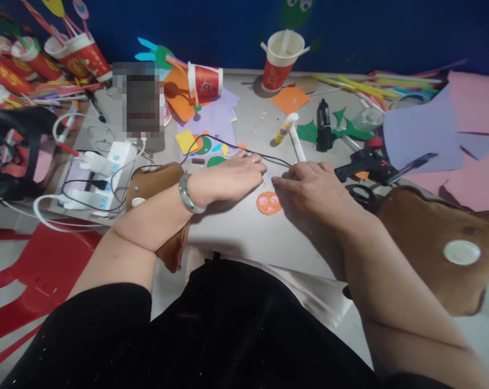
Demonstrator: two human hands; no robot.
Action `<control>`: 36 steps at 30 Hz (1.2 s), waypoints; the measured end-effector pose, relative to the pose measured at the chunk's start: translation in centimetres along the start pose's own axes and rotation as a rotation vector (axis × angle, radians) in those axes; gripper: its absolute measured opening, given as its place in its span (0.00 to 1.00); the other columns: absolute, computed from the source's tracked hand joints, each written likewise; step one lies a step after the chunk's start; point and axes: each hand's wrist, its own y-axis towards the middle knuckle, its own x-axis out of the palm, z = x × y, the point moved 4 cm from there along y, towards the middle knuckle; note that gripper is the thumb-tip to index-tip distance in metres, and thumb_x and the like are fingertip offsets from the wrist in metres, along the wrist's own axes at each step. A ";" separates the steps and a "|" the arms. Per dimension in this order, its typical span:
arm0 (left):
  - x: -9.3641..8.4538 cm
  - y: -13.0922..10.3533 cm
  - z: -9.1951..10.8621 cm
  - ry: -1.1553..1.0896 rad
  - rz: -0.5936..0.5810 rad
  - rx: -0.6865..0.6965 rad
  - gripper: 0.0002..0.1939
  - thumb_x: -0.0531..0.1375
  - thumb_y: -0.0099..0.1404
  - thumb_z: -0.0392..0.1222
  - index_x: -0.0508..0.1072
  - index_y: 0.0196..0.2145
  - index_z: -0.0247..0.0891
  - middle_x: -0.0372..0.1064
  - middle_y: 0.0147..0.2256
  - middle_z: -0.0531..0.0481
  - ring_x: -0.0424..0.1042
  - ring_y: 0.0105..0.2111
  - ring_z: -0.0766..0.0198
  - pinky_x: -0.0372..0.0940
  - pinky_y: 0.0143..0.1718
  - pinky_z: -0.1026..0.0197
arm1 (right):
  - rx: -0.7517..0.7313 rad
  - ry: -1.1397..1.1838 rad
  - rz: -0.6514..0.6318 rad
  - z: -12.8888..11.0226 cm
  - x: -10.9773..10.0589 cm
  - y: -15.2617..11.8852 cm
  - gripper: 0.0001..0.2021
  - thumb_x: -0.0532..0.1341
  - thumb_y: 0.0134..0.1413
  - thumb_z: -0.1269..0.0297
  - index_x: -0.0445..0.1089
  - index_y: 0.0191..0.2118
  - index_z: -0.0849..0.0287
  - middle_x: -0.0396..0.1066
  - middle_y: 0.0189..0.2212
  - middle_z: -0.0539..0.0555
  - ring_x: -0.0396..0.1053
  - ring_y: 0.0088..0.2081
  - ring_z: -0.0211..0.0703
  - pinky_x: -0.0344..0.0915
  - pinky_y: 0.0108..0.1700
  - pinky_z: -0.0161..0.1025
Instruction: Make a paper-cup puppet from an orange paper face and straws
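An orange paper circle (269, 203) with pink eyes and a small mouth lies on the grey table (244, 233), between and just below my hands. My left hand (238, 175), with a bracelet at the wrist, rests palm down above it on the left, fingers curled; whether they hold anything is hidden. My right hand (315, 189) is low over the table at the circle's upper right, index finger pointing left and the other fingers bent under; what is beneath them cannot be seen. A white stick (297, 145) lies just beyond my right hand, beside a yellow-and-white glue tube (282, 132).
Red paper cups (277, 70) stand at the back and left. A power strip (116, 173) with cables is at left. Black marker (323, 127), glue gun (368, 165), scissors (361, 195) and purple paper (422, 132) lie right. Brown cloth pieces (426, 243) flank the work area.
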 end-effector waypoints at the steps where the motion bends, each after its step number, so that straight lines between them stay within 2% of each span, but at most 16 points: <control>1: 0.1 -0.1 0.2 0.018 -0.028 0.008 0.21 0.49 0.73 0.25 0.82 0.44 0.33 0.78 0.50 0.35 0.71 0.58 0.45 0.63 0.58 0.44 | 0.008 0.002 -0.008 0.0 0.0 0.0 0.24 0.56 0.70 0.74 0.85 0.60 0.54 0.77 0.48 0.66 0.72 0.49 0.60 0.58 0.49 0.51; 7: 0.2 -0.6 1.0 0.069 -0.077 -0.021 0.25 0.46 0.76 0.29 0.78 0.60 0.32 0.74 0.59 0.32 0.68 0.62 0.43 0.61 0.62 0.43 | 0.033 0.005 -0.032 -0.2 0.4 0.3 0.22 0.57 0.74 0.69 0.83 0.64 0.53 0.76 0.46 0.66 0.70 0.48 0.60 0.56 0.48 0.51; 14: 0.5 -0.3 1.2 0.058 -0.138 -0.045 0.31 0.48 0.74 0.28 0.68 0.71 0.31 0.70 0.64 0.31 0.68 0.63 0.43 0.62 0.64 0.43 | 0.052 -0.042 -0.011 -0.6 0.8 0.5 0.24 0.54 0.75 0.67 0.82 0.64 0.53 0.77 0.45 0.65 0.71 0.47 0.59 0.56 0.47 0.50; 17: 0.2 -0.1 0.6 0.034 -0.095 -0.061 0.28 0.48 0.75 0.28 0.71 0.68 0.30 0.72 0.61 0.32 0.69 0.63 0.45 0.61 0.65 0.45 | 0.059 -0.010 0.000 -0.6 0.8 0.6 0.24 0.53 0.73 0.69 0.83 0.63 0.54 0.78 0.45 0.66 0.72 0.47 0.59 0.58 0.47 0.52; 20: -0.3 0.1 -0.4 0.015 0.039 -0.112 0.24 0.46 0.75 0.26 0.76 0.58 0.30 0.75 0.56 0.32 0.70 0.61 0.45 0.62 0.63 0.45 | 0.122 0.062 0.064 0.0 0.6 0.7 0.22 0.53 0.71 0.69 0.83 0.58 0.57 0.78 0.44 0.65 0.73 0.47 0.60 0.62 0.49 0.54; 22: -0.4 0.2 -0.8 0.017 0.101 -0.113 0.23 0.46 0.75 0.26 0.77 0.56 0.31 0.75 0.56 0.33 0.70 0.60 0.46 0.62 0.61 0.46 | 0.229 0.166 0.164 0.9 0.2 0.7 0.17 0.55 0.72 0.65 0.82 0.51 0.56 0.78 0.41 0.64 0.74 0.45 0.58 0.65 0.49 0.54; 25: 0.2 0.5 -1.2 0.034 0.097 -0.046 0.23 0.49 0.74 0.26 0.77 0.58 0.33 0.75 0.59 0.34 0.69 0.61 0.46 0.62 0.59 0.46 | 0.453 0.433 0.361 2.8 0.0 0.8 0.08 0.63 0.67 0.55 0.75 0.45 0.52 0.78 0.40 0.60 0.73 0.40 0.54 0.70 0.47 0.53; 27: 0.6 0.7 -1.4 0.046 0.076 -0.008 0.23 0.50 0.74 0.26 0.77 0.59 0.34 0.74 0.62 0.34 0.68 0.62 0.45 0.61 0.59 0.45 | 0.568 0.599 0.436 4.0 0.3 1.5 0.15 0.70 0.59 0.52 0.71 0.46 0.51 0.78 0.42 0.58 0.74 0.39 0.53 0.73 0.45 0.53; 29: 0.8 0.8 -1.7 0.046 0.065 0.001 0.24 0.52 0.74 0.27 0.77 0.61 0.36 0.71 0.68 0.35 0.66 0.65 0.44 0.61 0.61 0.44 | 0.614 0.666 0.439 5.0 0.7 2.8 0.23 0.74 0.53 0.51 0.71 0.52 0.51 0.78 0.45 0.58 0.75 0.42 0.55 0.75 0.48 0.55; 31: 1.0 0.8 -1.9 0.041 0.059 -0.006 0.26 0.54 0.73 0.28 0.76 0.64 0.39 0.66 0.73 0.37 0.64 0.68 0.43 0.60 0.63 0.43 | 0.629 0.635 0.416 5.9 1.0 4.5 0.29 0.76 0.51 0.50 0.71 0.56 0.51 0.78 0.49 0.59 0.76 0.45 0.58 0.75 0.53 0.59; 34: 1.0 0.7 -1.6 0.073 0.056 -0.002 0.28 0.53 0.72 0.28 0.74 0.66 0.38 0.63 0.74 0.35 0.62 0.70 0.42 0.60 0.64 0.42 | 0.650 0.536 0.375 6.8 1.4 7.1 0.30 0.76 0.48 0.51 0.73 0.56 0.52 0.78 0.49 0.58 0.77 0.50 0.61 0.73 0.58 0.63; 36: 0.9 0.6 -1.4 0.103 0.066 -0.004 0.28 0.50 0.73 0.27 0.75 0.65 0.36 0.63 0.73 0.31 0.62 0.70 0.41 0.60 0.65 0.40 | 0.667 0.493 0.352 7.1 1.7 8.5 0.26 0.75 0.48 0.53 0.75 0.52 0.53 0.78 0.48 0.59 0.77 0.50 0.62 0.73 0.59 0.63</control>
